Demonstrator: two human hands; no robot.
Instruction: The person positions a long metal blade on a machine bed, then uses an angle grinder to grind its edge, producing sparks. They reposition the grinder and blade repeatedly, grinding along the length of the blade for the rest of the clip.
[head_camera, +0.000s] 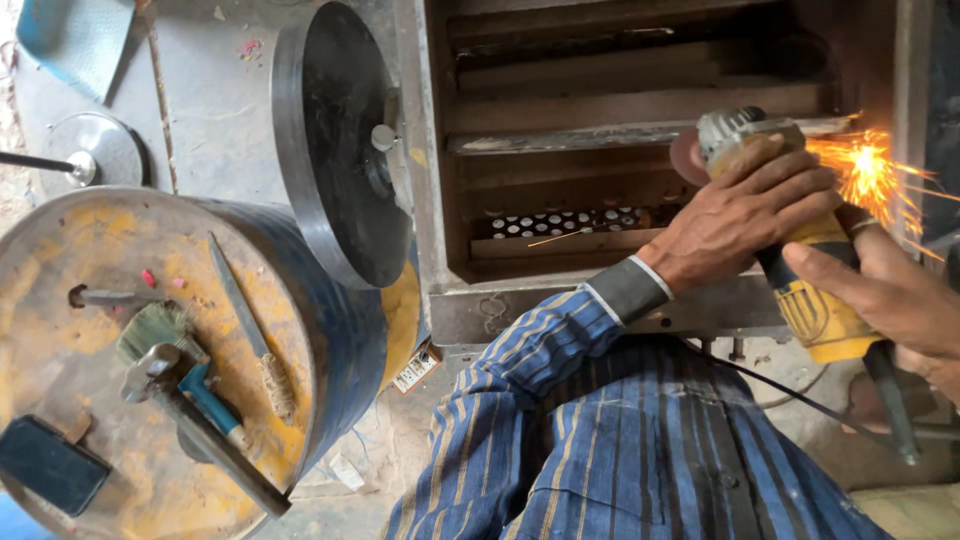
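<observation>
A yellow angle grinder (815, 300) is held in both hands. My left hand (745, 215) wraps over its grey metal head, with the sleeve of a blue striped shirt behind it. My right hand (890, 295) grips the yellow body near the cable. The grinding disc (688, 155) touches a slat of a grey metal louvre frame (440, 250), and orange sparks (870, 170) fly off to the right.
A blue drum (330, 320) at left carries a yellowed lid with a hammer (200, 430), a paintbrush (185, 375), a flat file (245, 320) and a dark phone (50, 465). A thick steel disc (335, 140) leans against the frame. The grinder's black cable (780, 390) trails over my lap.
</observation>
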